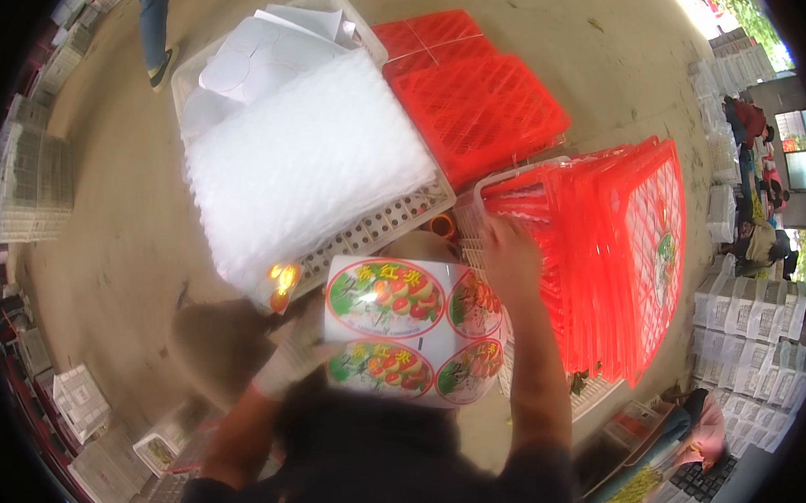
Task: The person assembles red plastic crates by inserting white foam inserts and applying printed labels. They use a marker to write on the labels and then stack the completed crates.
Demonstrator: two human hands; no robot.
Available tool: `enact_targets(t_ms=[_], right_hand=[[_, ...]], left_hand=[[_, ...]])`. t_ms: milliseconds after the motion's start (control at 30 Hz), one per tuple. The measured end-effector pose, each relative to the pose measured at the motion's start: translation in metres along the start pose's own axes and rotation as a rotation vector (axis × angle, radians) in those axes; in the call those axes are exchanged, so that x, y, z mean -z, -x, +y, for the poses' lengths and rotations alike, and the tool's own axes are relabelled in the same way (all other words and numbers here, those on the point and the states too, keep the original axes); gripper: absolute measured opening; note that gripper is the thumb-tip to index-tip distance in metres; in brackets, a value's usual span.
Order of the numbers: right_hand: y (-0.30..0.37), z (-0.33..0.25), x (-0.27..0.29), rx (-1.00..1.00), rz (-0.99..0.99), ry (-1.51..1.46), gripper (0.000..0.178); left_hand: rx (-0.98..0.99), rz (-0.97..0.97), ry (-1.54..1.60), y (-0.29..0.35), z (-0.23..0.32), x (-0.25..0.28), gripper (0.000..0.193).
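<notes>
The left hand is at the left edge of the label sheet; I cannot tell if it grasps. The sheet is between the forearms. Further right, the right hand is just beside the red baskets, its grip also unclear.

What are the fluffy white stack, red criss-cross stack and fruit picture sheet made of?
White stack: probably matte plastic foam; its surface is bumpy, its edge wavy.
Red lattice stack: likely smooth, shiny plastic; light glints off its bars.
Label sheet: glossy paper or plastic film, I can't tell which; it curves and catches the light.
</notes>
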State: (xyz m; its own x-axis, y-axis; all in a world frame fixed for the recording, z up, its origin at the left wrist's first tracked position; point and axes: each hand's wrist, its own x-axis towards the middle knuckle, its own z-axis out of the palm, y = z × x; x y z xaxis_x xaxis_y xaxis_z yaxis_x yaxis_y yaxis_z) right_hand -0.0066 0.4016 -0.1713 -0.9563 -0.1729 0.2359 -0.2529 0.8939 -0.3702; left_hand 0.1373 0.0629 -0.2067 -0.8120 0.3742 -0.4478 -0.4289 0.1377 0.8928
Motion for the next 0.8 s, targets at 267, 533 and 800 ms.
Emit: enact_targets(t_ms=[267,533,800], right_hand=[[-0.122,0.163,-0.253,0.116,-0.037,0.630,0.042],[-0.135,0.161,-0.240,0.288,-0.325,0.710,0.042],[-0.179,0.124,-0.161,0.280,-0.368,0.800,0.046]], left_hand=[[0.026,0.095,0.111,-0.012,0.005,0.003,0.036],[0.020,0.030,0.102,-0.028,-0.001,0.007,0.037],[0.084,-0.020,0.147,-0.021,-0.032,0.005,0.045]])
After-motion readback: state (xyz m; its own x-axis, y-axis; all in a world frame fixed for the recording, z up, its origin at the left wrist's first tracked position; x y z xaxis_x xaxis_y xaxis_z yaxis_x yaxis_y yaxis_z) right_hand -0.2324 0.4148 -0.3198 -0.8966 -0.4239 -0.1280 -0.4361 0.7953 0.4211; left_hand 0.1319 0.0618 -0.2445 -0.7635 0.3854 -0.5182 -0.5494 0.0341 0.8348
